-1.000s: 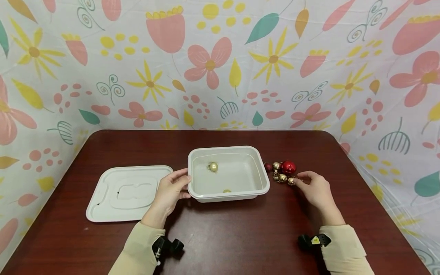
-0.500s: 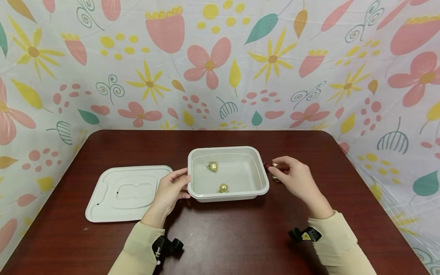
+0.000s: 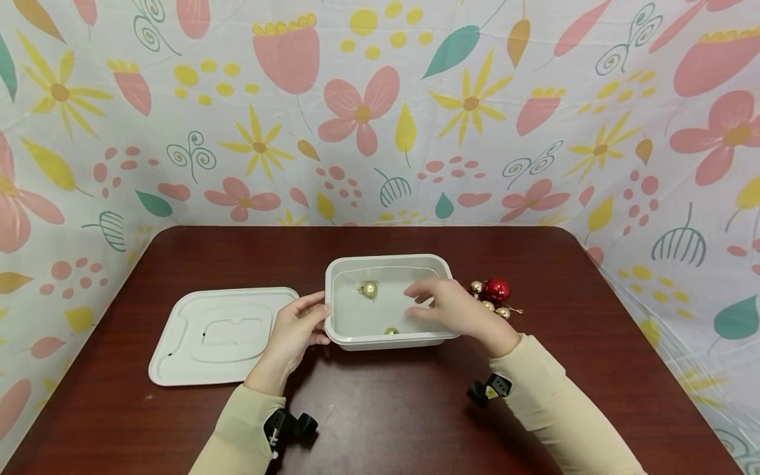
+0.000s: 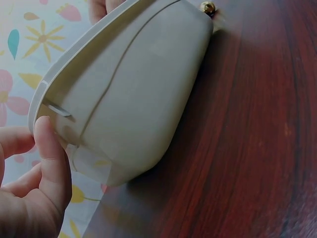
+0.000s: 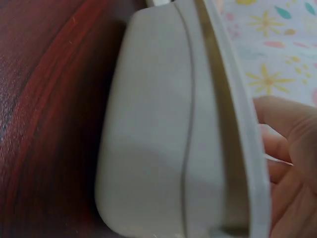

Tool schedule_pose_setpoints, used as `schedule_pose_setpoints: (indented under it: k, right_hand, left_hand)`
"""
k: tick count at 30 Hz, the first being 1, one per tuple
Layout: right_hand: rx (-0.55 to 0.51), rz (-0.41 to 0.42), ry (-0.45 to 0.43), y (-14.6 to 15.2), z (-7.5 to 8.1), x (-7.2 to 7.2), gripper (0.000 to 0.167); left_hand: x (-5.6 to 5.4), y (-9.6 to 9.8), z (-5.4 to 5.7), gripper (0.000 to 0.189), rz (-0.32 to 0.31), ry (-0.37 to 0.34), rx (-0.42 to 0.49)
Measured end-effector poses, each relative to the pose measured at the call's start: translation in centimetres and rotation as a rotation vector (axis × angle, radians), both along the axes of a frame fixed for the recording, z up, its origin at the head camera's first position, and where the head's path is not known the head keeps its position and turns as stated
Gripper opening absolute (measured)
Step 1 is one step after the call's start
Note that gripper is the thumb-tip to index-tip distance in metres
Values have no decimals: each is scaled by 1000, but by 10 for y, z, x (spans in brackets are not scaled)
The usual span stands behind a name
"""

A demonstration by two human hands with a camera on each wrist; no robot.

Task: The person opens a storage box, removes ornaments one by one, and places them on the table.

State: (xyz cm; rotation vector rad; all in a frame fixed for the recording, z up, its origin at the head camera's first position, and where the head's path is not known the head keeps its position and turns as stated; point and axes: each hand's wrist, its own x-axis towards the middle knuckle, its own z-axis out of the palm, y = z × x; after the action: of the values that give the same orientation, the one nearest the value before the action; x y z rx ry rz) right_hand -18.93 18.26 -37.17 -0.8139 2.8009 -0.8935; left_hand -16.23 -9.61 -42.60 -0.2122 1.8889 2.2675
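Observation:
In the head view, a white plastic box (image 3: 350, 323) sits on the table. My left hand (image 3: 295, 330) pinches its left rim, thumb on the outside as the left wrist view also shows. Inside lies a gold bauble (image 3: 369, 289); a second gold bauble (image 3: 391, 331) is partly hidden by the near rim. My right hand (image 3: 448, 307) reaches over the right rim into the box, its thumb and fingers apart, with nothing visible between them. Just right of the box are a shiny red bauble (image 3: 497, 289) and several small gold baubles (image 3: 503, 313), partly covered by that hand.
The box's white lid (image 3: 178, 343) lies flat to the left, partly behind the left hand. The dark red-brown table (image 3: 380, 422) extends to a flower-patterned cloth (image 3: 380, 185) at the back. Black wrist cameras (image 3: 287, 427) are strapped to both sleeves.
My right hand has moved left from the baubles beside the box to over its inside. The nearer gold bauble has rolled about within the box. The left hand keeps its hold.

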Motion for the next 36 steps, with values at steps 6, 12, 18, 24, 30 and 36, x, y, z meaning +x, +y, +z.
schedule_pose_setpoints:
  k: [6,12,18,24,30,36]
  right_hand:
    - [126,206,-161,-11,-13,-14,31]
    - [197,267,-290,-21,-19,-19,21]
    - [231,274,-293,-28,-22,-20,13]
    - [219,250,-303,-28,-24,-21,8]
    - [223,279,-319,-29,-24,-22,13]
    - [158,237,-284,-25,-25,-22,10]
  left_hand:
    - [1,0,-1,40,3,1,-8]
    - [1,1,-2,41,4,1,-11]
    - [1,2,-2,41,6,4,-11]
    - [1,1,-2,40,5,5,-15]
    - [1,1,-2,39,7,8,-17]
    - [0,2,-1,39,10,9,-17]
